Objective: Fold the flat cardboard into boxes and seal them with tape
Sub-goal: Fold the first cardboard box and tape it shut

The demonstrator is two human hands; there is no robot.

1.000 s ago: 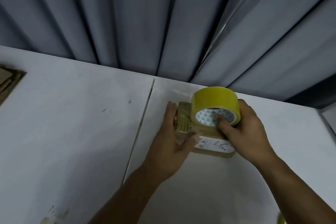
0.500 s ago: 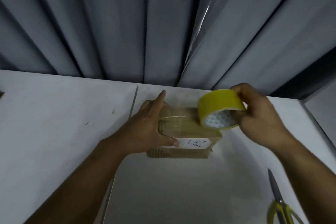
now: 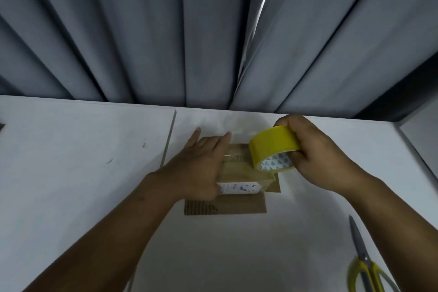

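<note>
Cardboard box (image 3: 241,204) sits on the white table (image 3: 71,173), centre of the view, just right of the tabletop seam. Its long axis runs 9 to 3 o'clock. The flaps are closed on top, and a white label (image 3: 239,188) lies along the near top edge. A glossy strip (image 3: 237,155) crosses the top from the left hand toward the roll.

Tape roll (image 3: 272,147) is yellow and tilted over the box's 2 o'clock corner, with its core opening facing 6 o'clock.

Right hand (image 3: 324,156) grips the roll, fingers curled over the far rim and thumb at the core.

Left hand (image 3: 201,166) lies flat on the box's left top, fingers straight and close together, pointing to 1 o'clock.

Scissors (image 3: 365,265) lie at 4 o'clock, well apart from the box, blades pointing to 12. Grey curtain (image 3: 166,31) hangs behind the table.
</note>
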